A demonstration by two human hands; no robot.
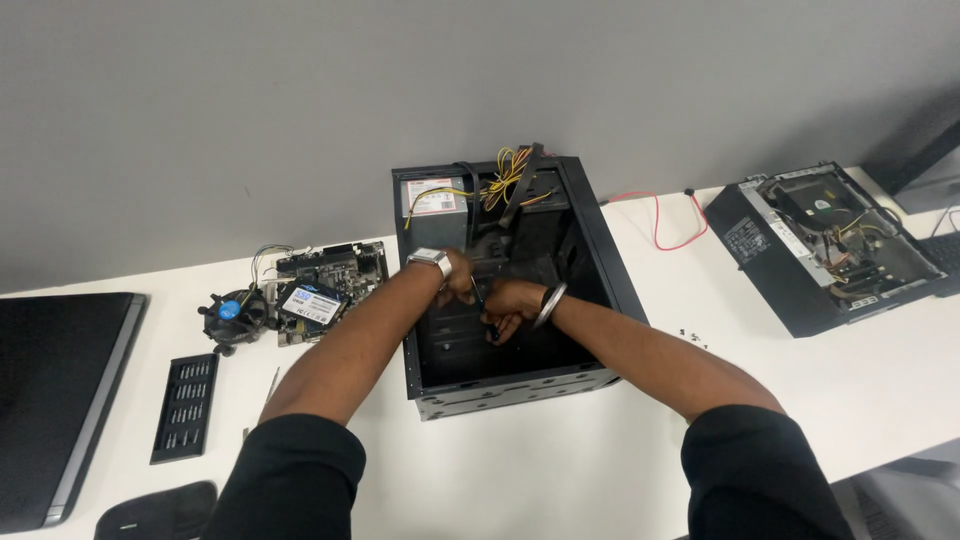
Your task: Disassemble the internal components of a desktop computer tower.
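Black sleeves frame both forearms reaching into an open black computer case [590, 250] lying on the white bench [560, 470]. Left hand [460, 282] and right hand [512, 305] meet inside, fingers curled around a small dark tool; grip contents otherwise unclear. Motherboard [325, 290] lies left.

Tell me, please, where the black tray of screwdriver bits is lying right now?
In the head view the bit tray lies flat on the white table, left of the open computer case, between the laptop and the person's left forearm, below the cooler fan.
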